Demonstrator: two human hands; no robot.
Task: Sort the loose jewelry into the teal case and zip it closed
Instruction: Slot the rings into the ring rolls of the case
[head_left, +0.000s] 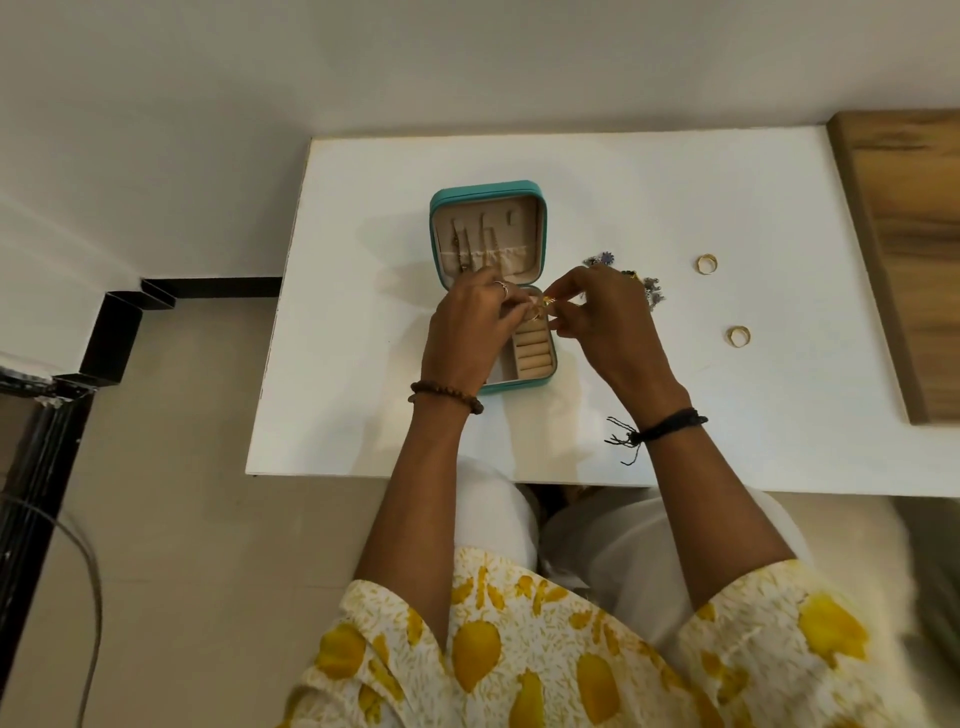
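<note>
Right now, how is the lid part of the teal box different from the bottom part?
The lid half shows chains hanging on hooks above a pocket; the bottom half shows padded ring rolls. The lid half is uncovered; both hands hover over the bottom half. Both are teal outside, beige inside.

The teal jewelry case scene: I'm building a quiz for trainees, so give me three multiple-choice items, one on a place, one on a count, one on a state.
1. Where do the two loose gold rings lie?
A. right of the case
B. inside the lid
C. on the floor

2. How many gold rings lie apart on the white table?
A. one
B. two
C. four

3. The square teal zip case is:
A. zipped shut
B. open
C. upside down

Answers:
A, gold rings lie on the white table right of the teal zip case.
B, two show.
C is wrong; B, lid up, both hands pinching a small gold piece over it.
</note>
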